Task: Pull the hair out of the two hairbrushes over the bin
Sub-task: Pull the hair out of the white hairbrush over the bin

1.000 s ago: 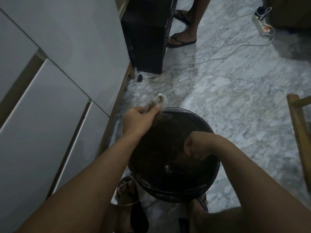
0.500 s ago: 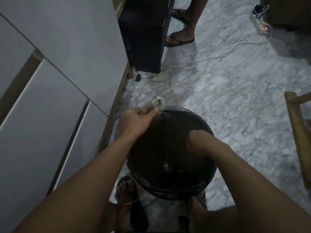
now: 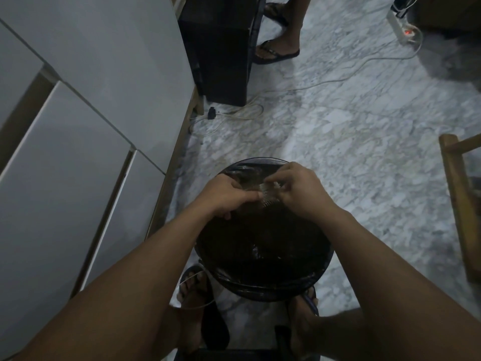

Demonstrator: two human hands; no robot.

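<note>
No text, label, brand, number or sign can be read anywhere

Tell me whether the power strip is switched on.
On: the power strip at top right shows a glowing red light at its near end.

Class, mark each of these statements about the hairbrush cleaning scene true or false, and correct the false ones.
1. Both hands meet at the hairbrush over the bin. True.
2. The left hand hangs idle beside the bin. False: it holds the hairbrush.
3. The right hand has its fingers on the brush's bristle side. True.
4. The bin stands on a wooden table. False: it stands on the marble floor.
5. A power strip lies on the floor at upper right. True.
</note>
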